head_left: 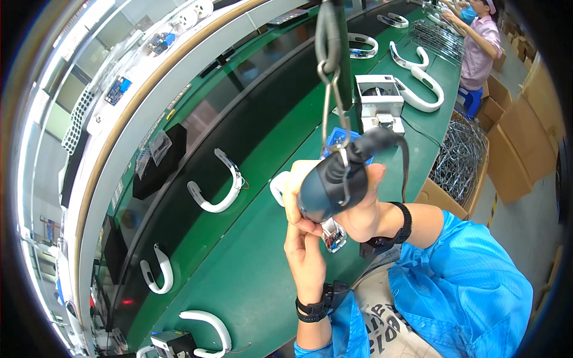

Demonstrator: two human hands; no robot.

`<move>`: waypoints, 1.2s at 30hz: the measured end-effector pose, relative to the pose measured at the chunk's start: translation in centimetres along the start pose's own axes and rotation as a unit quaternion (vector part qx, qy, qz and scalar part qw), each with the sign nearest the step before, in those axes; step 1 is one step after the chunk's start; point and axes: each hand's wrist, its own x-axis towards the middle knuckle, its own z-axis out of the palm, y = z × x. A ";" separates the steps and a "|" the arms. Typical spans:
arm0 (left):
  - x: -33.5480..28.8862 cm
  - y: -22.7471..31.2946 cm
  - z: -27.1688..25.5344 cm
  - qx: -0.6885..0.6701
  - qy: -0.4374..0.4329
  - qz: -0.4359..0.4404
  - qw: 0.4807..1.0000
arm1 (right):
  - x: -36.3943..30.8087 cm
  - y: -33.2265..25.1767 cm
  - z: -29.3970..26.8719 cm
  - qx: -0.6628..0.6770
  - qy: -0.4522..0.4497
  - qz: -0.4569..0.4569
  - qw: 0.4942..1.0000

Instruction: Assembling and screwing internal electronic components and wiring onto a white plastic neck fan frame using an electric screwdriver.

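Okay, right hand (362, 219) fingers wrap my black tool (325, 194); left hand (305, 262) fingers, can't tell; tilting might scratch white casing (334, 235).

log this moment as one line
right hand: gripping dark hanging tool | left hand: at white part with exposed electronics | green bench: white curved bands

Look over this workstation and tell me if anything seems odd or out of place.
Nothing looks spilled or clearly broken. A thin wire pokes out beside the white C-shaped band directly left of the black tool, perhaps just unfinished work. Wiry pieces lie tangled in the cardboard box, which looks untidy.
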 end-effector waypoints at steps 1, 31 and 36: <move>0.1 -0.5 -0.3 0.002 -0.002 0.003 1.000 | 0.1 0.1 0.1 -0.006 -0.004 -0.008 1.000; 0.5 0.7 0.4 -0.060 -0.058 -0.036 0.996 | -9.8 3.1 -0.7 -0.588 0.101 -0.034 0.802; 0.6 0.8 0.2 -0.034 -0.049 -0.012 0.998 | -10.5 2.4 -1.6 -0.119 0.145 0.183 0.965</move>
